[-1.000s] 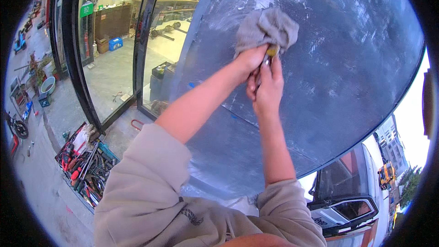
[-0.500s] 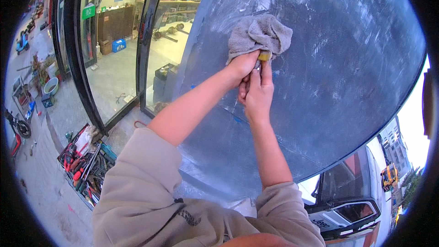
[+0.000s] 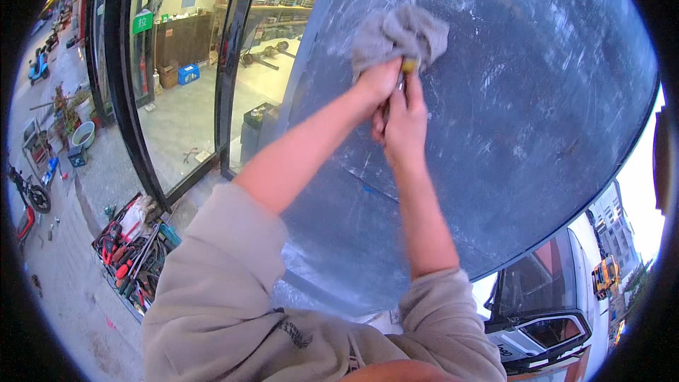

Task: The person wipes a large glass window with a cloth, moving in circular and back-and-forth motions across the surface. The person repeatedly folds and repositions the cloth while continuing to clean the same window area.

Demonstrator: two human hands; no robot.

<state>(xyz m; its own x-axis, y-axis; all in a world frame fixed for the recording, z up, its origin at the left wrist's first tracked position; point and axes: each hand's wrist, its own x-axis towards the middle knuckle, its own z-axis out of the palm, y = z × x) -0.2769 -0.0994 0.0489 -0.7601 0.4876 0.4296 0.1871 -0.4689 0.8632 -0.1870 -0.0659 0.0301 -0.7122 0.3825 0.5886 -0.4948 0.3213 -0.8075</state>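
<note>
A bunched grey cloth [image 3: 410, 32] lies against a large dark blue-grey panel [image 3: 509, 120] streaked with pale scuffs. My left hand [image 3: 380, 79] is closed at the cloth's lower edge, gripping it. Just below and to the right, my right hand [image 3: 406, 127] is closed around a slim tool with a metallic shaft and a yellow piece [image 3: 409, 65] at its top. That yellow piece touches the cloth's underside. The hands sit close together, and motion blur with overlapping fingers hides the tool's exact kind.
A black-framed glass door [image 3: 230, 64] stands left of the panel. A crate of hand tools [image 3: 131, 255] sits on the ground at lower left, near a motorbike [image 3: 28, 194]. At lower right is a white vehicle [image 3: 537, 311].
Both hands, with the cloth and the tool, have shifted slightly upward in the view. The grips look the same, and the cloth's folds have changed a little.
</note>
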